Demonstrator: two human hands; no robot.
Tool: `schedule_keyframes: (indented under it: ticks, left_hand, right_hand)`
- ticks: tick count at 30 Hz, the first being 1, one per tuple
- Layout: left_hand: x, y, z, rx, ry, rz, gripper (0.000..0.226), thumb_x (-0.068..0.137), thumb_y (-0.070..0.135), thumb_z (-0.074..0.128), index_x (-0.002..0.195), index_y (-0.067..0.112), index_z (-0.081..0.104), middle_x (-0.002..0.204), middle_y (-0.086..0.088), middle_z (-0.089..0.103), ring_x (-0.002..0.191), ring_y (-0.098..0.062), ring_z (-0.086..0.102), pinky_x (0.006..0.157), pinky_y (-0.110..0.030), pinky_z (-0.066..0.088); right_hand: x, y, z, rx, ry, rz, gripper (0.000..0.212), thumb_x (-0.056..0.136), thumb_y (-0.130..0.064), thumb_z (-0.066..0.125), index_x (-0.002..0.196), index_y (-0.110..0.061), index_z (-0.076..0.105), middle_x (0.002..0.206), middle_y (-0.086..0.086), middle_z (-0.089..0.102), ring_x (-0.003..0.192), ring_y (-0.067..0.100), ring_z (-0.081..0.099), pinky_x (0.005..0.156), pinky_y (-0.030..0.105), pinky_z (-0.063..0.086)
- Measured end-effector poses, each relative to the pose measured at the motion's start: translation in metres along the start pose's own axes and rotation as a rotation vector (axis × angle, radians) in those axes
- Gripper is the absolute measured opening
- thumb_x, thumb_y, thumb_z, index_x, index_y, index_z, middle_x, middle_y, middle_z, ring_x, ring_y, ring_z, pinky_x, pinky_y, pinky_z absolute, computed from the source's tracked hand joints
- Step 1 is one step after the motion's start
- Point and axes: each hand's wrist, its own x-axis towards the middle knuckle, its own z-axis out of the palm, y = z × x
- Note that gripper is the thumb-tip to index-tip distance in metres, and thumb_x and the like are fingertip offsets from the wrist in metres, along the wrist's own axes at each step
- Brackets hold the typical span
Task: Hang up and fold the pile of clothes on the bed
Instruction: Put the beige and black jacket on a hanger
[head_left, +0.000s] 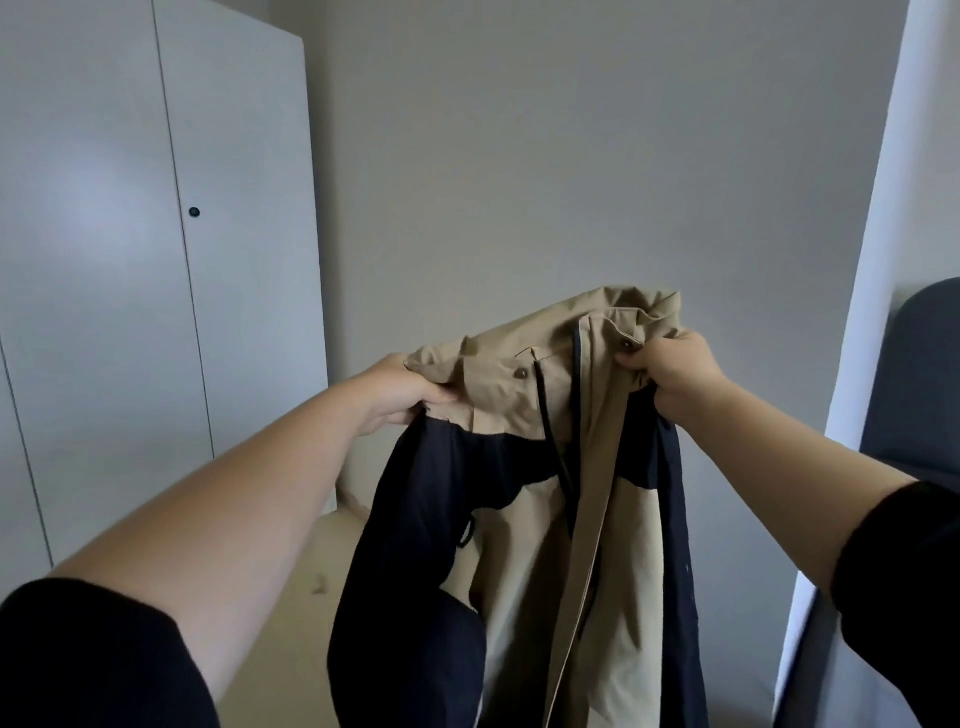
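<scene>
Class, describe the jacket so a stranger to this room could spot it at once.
Face the grey wall right of the white wardrobe. In front of it, the left hand and right hand grip the top of a hanging jacket. It alone is two-tone: beige with navy panels and brown snaps.

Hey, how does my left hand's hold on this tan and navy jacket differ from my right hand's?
The left hand sits lower than the right hand. The left hand grips bunched tan fabric just above where the navy begins; the right hand pinches the tan edge right beside a dark snap. Shared: both hands hold the top of the jacket, which hangs down between them.
</scene>
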Motion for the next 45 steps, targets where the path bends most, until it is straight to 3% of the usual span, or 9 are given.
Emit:
schedule_keyframes:
  ticks: [5,10,15,24,27,33,36,41,45]
  left_hand:
    - [0.0,-0.005,0.012,-0.136,0.136,0.15,0.054,0.07,-0.028,0.046,0.113,0.001,0.063,0.101,-0.016,0.067,0.103,-0.034,0.063,0.092,-0.044,0.051]
    - [0.005,-0.012,0.008,-0.643,0.183,-0.019,0.034,0.098,0.011,0.035,0.126,0.011,0.053,0.093,-0.009,0.061,0.073,-0.026,0.062,0.061,-0.033,0.052]
    - [0.003,-0.018,0.016,0.167,0.068,-0.093,0.048,0.085,0.061,0.055,0.11,0.021,0.061,0.102,0.0,0.06,0.088,-0.017,0.059,0.068,-0.029,0.049]
    - [-0.011,-0.028,0.053,0.836,-0.003,0.118,0.101,0.072,0.047,0.077,0.15,0.031,0.015,0.143,-0.001,0.042,0.12,-0.024,0.05,0.093,-0.034,0.045]
    - [-0.007,-0.032,0.068,0.923,0.136,0.235,0.068,0.086,0.03,0.061,0.146,0.024,0.029,0.119,-0.005,0.059,0.103,-0.027,0.057,0.082,-0.032,0.047]
    - [0.004,-0.022,0.062,0.541,0.369,0.241,0.034,0.087,0.003,0.047,0.107,0.015,0.071,0.099,-0.005,0.067,0.101,-0.025,0.06,0.074,-0.018,0.037]
    - [0.008,-0.016,0.07,0.397,0.435,0.231,0.036,0.089,0.003,0.043,0.106,0.014,0.072,0.111,-0.008,0.069,0.106,-0.024,0.06,0.079,-0.018,0.04]
    - [0.009,0.002,0.079,0.115,0.491,0.227,0.041,0.087,-0.003,0.038,0.096,0.021,0.07,0.1,-0.006,0.067,0.08,-0.016,0.061,0.054,-0.011,0.043]
    - [0.007,-0.01,0.072,-0.242,0.305,0.245,0.049,0.092,0.026,0.06,0.139,0.027,0.043,0.127,-0.004,0.056,0.117,-0.019,0.054,0.102,-0.033,0.044]
  right_hand:
    - [-0.003,0.004,-0.017,0.053,-0.081,0.014,0.025,0.075,0.018,0.064,0.081,-0.006,0.065,0.084,0.01,0.067,0.086,0.029,0.064,0.082,0.042,0.055]
    - [-0.005,0.007,-0.024,0.118,-0.062,-0.005,0.029,0.077,0.019,0.062,0.083,-0.009,0.065,0.086,0.009,0.066,0.089,0.028,0.063,0.084,0.041,0.054]
    - [-0.009,0.021,-0.018,0.124,-0.046,0.022,0.031,0.075,0.019,0.062,0.08,-0.011,0.064,0.085,0.008,0.067,0.091,0.029,0.063,0.085,0.042,0.053]
    - [-0.011,0.036,-0.02,0.184,0.078,0.176,0.019,0.075,0.01,0.07,0.082,-0.006,0.063,0.085,0.013,0.067,0.086,0.031,0.066,0.086,0.046,0.054]
    - [-0.013,0.035,-0.022,0.187,-0.062,0.166,0.016,0.077,0.002,0.073,0.09,-0.004,0.066,0.091,0.012,0.07,0.084,0.026,0.068,0.081,0.04,0.056]
    - [-0.012,0.03,-0.052,-0.114,-0.431,0.073,0.067,0.076,0.018,0.064,0.124,-0.025,0.048,0.107,0.002,0.062,0.093,0.017,0.063,0.069,0.026,0.055]
    - [-0.016,0.027,-0.064,-0.338,-0.547,0.07,0.056,0.072,0.02,0.066,0.123,-0.002,0.058,0.098,0.009,0.066,0.084,0.017,0.066,0.066,0.023,0.054]
    - [-0.018,0.028,-0.052,-0.485,-0.161,-0.192,0.026,0.072,0.014,0.072,0.097,0.013,0.064,0.088,0.019,0.069,0.077,0.019,0.062,0.081,0.038,0.057]
    - [-0.013,0.021,-0.045,-0.286,0.024,-0.253,0.017,0.072,0.008,0.075,0.084,0.009,0.063,0.075,0.005,0.064,0.077,0.02,0.063,0.07,0.028,0.056]
